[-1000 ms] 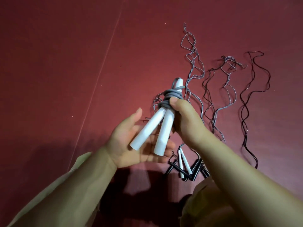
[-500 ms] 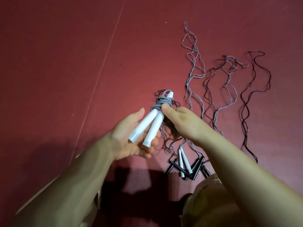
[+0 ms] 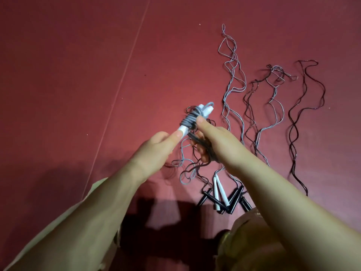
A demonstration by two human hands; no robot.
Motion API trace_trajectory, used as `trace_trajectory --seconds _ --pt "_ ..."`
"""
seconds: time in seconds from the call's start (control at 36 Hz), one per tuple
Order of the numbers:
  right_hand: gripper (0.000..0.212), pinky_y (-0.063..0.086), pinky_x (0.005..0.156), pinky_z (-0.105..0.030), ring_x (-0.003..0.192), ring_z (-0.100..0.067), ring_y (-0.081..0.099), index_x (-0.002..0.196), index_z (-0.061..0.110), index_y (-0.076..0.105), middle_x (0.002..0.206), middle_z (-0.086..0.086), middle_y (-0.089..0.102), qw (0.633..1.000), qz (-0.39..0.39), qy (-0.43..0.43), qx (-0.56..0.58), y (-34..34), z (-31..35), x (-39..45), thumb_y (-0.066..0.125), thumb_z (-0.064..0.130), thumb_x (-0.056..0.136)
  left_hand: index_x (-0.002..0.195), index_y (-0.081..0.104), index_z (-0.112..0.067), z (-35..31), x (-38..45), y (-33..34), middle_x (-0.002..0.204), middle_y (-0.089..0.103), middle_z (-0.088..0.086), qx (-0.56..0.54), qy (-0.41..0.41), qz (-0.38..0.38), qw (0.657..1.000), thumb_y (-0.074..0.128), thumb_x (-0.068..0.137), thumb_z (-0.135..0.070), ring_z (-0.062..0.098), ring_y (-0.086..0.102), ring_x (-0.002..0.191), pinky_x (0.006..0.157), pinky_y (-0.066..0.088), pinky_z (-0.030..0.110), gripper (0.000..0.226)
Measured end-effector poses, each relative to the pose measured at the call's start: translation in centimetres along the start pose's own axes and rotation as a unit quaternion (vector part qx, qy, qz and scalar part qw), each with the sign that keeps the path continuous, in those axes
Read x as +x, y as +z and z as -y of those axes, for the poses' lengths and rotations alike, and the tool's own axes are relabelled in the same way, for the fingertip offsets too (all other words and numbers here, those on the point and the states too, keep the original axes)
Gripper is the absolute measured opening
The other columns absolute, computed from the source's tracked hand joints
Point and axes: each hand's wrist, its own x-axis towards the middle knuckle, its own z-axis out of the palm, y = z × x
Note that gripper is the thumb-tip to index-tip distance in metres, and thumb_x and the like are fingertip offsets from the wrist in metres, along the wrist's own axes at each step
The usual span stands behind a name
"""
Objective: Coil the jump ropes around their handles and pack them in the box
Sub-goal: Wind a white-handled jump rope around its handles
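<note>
Since before, the left hand (image 3: 156, 151) closed over two white handles (image 3: 203, 112); the right hand (image 3: 213, 141) pinched the grey coil (image 3: 188, 121). Four ropes (image 3: 232, 79) lay loose.

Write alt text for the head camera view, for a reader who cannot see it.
Two bare hands hold a white-handled jump rope with grey cord coiled round its handles: the left hand grips the handle ends, the right hand's thumb presses the coil. More uncoiled ropes lie on the red floor beyond.
</note>
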Motion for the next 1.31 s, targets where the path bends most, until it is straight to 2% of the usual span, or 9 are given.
trace_trajectory --seconds 0.19,0.36,0.47,0.53,0.61,0.69,0.83,1.06,1.31 --pt "0.045 0.027 0.043 -0.021 0.051 -0.017 0.036 0.07 0.014 0.053 0.057 -0.003 0.043 1.0 -0.015 -0.002 -0.009 0.1 0.0 -0.3 0.05 0.053 0.092 0.088 0.053 -0.015 0.2 0.2 0.2 0.069 0.052 -0.007 0.047 0.035 -0.024 0.998 0.064 0.052 -0.057 0.015 0.047 0.064 0.059 0.036 0.03 0.055" --pt "0.042 0.028 0.059 -0.036 0.059 -0.018 0.032 0.079 0.016 0.055 0.065 -0.007 0.037 0.997 -0.037 -0.053 -0.03 0.3 -0.2 -0.2 0.056 0.058 0.08 0.086 0.051 -0.01 0.3 0.2 0.0 0.07 0.049 -0.005 0.072 0.024 -0.006 0.997 0.069 0.046 -0.059 0.015 0.042 0.061 0.058 0.031 0.031 0.066" --pt "0.037 0.026 0.06 -0.036 0.058 -0.014 0.03 0.076 0.019 0.054 0.064 -0.004 0.033 0.995 -0.047 -0.082 -0.032 0.2 -0.1 -0.2 0.054 0.056 0.078 0.089 0.056 -0.014 0.0 -0.6 -0.2 0.072 0.05 0.0 -0.043 -0.011 0.174 0.984 0.077 0.061 -0.047 0.015 0.042 0.065 0.063 0.034 0.032 0.047" --pt "0.036 0.023 0.057 -0.033 0.054 -0.013 0.028 0.073 0.018 0.053 0.058 0.001 0.032 0.994 -0.05 -0.095 -0.008 0.1 -0.1 -0.3 0.054 0.053 0.079 0.093 0.061 -0.015 -0.5 -1.1 -0.2 0.081 0.062 0.008 -0.153 -0.057 0.245 0.956 0.064 0.075 -0.05 0.023 0.049 0.075 0.068 0.043 0.034 0.04" --pt "0.043 0.02 0.056 -0.036 0.055 -0.019 0.028 0.071 0.009 0.054 0.058 -0.007 0.033 0.992 -0.02 -0.12 0.033 -0.1 0.3 -0.5 0.053 0.051 0.082 0.094 0.072 -0.01 -0.6 -1.0 -0.4 0.085 0.07 0.022 -0.29 -0.113 0.338 0.888 0.042 0.07 -0.067 0.034 0.066 0.075 0.079 0.047 0.041 0.07" --pt "0.045 0.024 0.047 -0.028 0.052 -0.02 0.028 0.079 0.003 0.056 0.055 -0.009 0.034 0.992 0.021 -0.119 0.037 -0.1 0.7 -0.9 0.048 0.047 0.085 0.085 0.075 -0.003 -0.6 -1.1 -0.4 0.079 0.064 0.021 -0.35 -0.122 0.388 0.844 0.037 0.07 -0.076 0.029 0.063 0.06 0.062 0.051 0.034 0.084" --pt "0.048 0.031 0.042 -0.024 0.039 -0.013 0.032 0.06 0.014 0.043 0.048 0.0 0.037 0.998 0.024 -0.055 -0.026 -0.5 0.5 -0.6 0.043 0.042 0.099 0.078 0.063 -0.004 -0.6 -0.9 -0.3 0.058 0.053 0.012 -0.273 -0.125 0.348 0.888 0.023 0.074 -0.073 0.024 0.052 0.047 0.048 0.033 0.027 0.08" --pt "0.056 0.043 0.055 -0.032 0.043 -0.017 0.045 0.059 0.012 0.058 0.043 0.003 0.049 0.989 -0.032 -0.028 -0.14 -0.6 0.0 0.0 0.042 0.051 0.097 0.078 0.054 -0.006 -0.8 -0.9 0.3 0.057 0.052 0.009 -0.238 -0.107 0.221 0.94 0.021 0.097 -0.053 0.022 0.047 0.045 0.048 0.029 0.028 0.06" --pt "0.069 0.05 0.073 -0.038 0.068 -0.035 0.061 0.068 -0.005 0.059 0.067 -0.022 0.066 0.965 -0.097 -0.064 -0.234 -0.3 -0.2 -0.3 0.036 0.053 0.098 0.077 0.06 -0.009 -0.8 -0.7 0.9 0.059 0.053 0.008 -0.158 -0.075 0.108 0.978 0.027 0.098 -0.053 0.021 0.045 0.047 0.049 0.028 0.028 0.059"
